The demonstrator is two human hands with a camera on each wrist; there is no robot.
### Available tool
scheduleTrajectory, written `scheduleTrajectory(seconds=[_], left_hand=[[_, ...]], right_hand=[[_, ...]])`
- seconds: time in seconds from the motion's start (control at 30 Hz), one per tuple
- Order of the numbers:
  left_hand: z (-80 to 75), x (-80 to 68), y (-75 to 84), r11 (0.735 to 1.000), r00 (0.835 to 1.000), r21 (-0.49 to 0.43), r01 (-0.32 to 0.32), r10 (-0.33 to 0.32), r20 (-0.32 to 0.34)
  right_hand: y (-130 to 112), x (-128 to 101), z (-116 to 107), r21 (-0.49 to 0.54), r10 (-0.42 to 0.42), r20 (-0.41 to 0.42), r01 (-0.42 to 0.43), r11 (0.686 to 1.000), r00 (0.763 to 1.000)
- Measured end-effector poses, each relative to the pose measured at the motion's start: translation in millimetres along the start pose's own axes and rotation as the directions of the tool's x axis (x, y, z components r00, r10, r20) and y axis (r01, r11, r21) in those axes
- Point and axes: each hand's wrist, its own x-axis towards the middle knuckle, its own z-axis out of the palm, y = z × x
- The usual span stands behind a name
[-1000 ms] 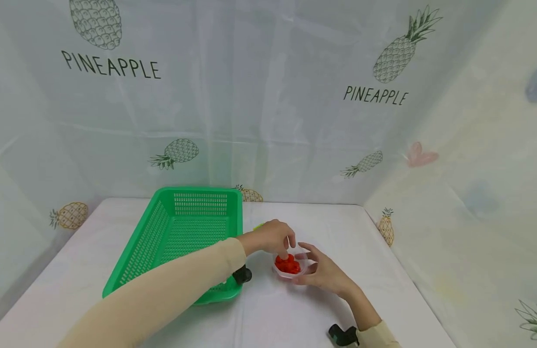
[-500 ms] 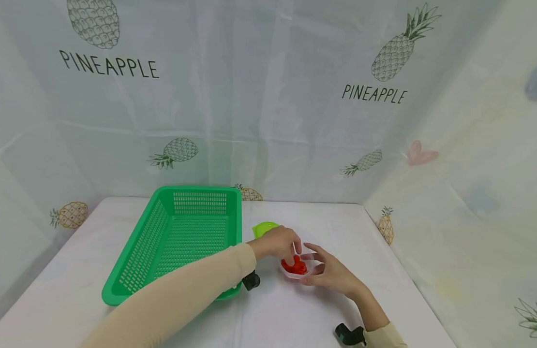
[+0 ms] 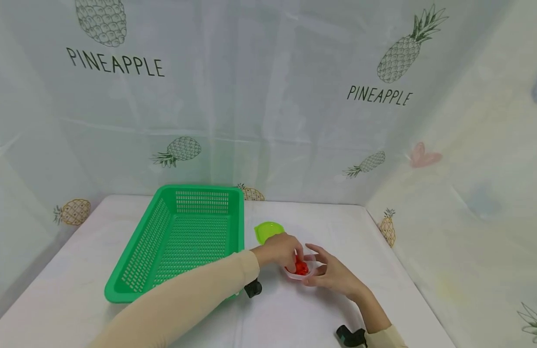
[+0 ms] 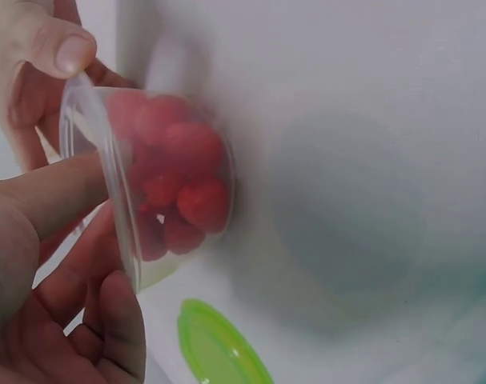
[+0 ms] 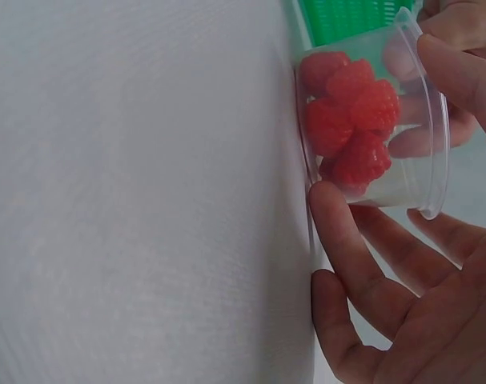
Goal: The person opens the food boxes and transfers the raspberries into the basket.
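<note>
A small clear plastic cup (image 3: 301, 273) of red raspberries (image 3: 301, 267) stands on the white table (image 3: 294, 314), right of a green basket. My left hand (image 3: 290, 255) reaches over it. In the left wrist view one finger (image 4: 58, 196) goes inside the cup (image 4: 118, 240) above the raspberries (image 4: 186, 176), and the others curl outside the wall. My right hand (image 3: 320, 270) holds the cup from the right, thumb on the rim. In the right wrist view its fingers (image 5: 347, 256) lie along the cup (image 5: 411, 188) by the raspberries (image 5: 347, 112).
A green mesh basket (image 3: 186, 237) with nothing in it sits left of the hands. A lime-green lid (image 3: 268, 230) lies flat just behind the cup, also low in the left wrist view as the lid (image 4: 218, 348). Pineapple-print curtains wall the table at the back and right.
My left hand has drawn back and lower over the cup, uncovering the green lid behind it. The right hand has stayed on the cup, which barely moved.
</note>
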Motion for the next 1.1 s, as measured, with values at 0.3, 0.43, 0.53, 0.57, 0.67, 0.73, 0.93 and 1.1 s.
scheduleTrajectory(seconds=[0.3,0.43,0.53,0.57,0.67,0.73,0.93,1.1], left_hand=[[4.2,-3.7,-1.8,0.999,0.998,0.008,-0.048,0.048,-0.041],[7.0,-2.8,-4.2,0.998,0.996,0.015,-0.064,0.065,-0.055],[7.7,-2.4,-5.1,0.997,0.996,0.026,-0.069,0.070,-0.059],[7.8,-2.3,-5.4,0.997,0.996,0.029,-0.069,0.070,-0.061],[6.2,-2.6,-5.3,0.997,0.996,0.028,-0.065,0.067,-0.058],[3.6,-3.1,-5.4,0.998,0.997,0.021,-0.059,0.060,-0.058],[-11.5,-0.9,-10.9,0.998,0.994,-0.020,-0.062,0.060,-0.087],[-35.3,-1.5,-10.8,0.994,0.991,-0.054,-0.092,0.086,-0.100]], right_hand=[[3.2,0.7,0.5,0.010,-0.003,0.007,0.003,1.000,1.000],[4.2,1.1,0.7,0.010,-0.004,0.012,0.004,1.000,1.000],[4.3,1.2,0.5,0.010,-0.010,0.016,0.010,1.000,1.000],[4.3,1.2,0.5,0.010,-0.011,0.019,0.011,1.000,1.000],[4.2,1.2,0.5,0.015,-0.013,0.023,0.013,1.000,1.000],[4.0,1.1,0.7,0.023,-0.013,0.026,0.013,1.000,1.000],[3.3,1.1,1.7,0.016,-0.005,0.022,0.005,1.000,1.000],[2.4,-0.4,1.5,0.008,0.014,0.011,-0.014,1.000,1.000]])
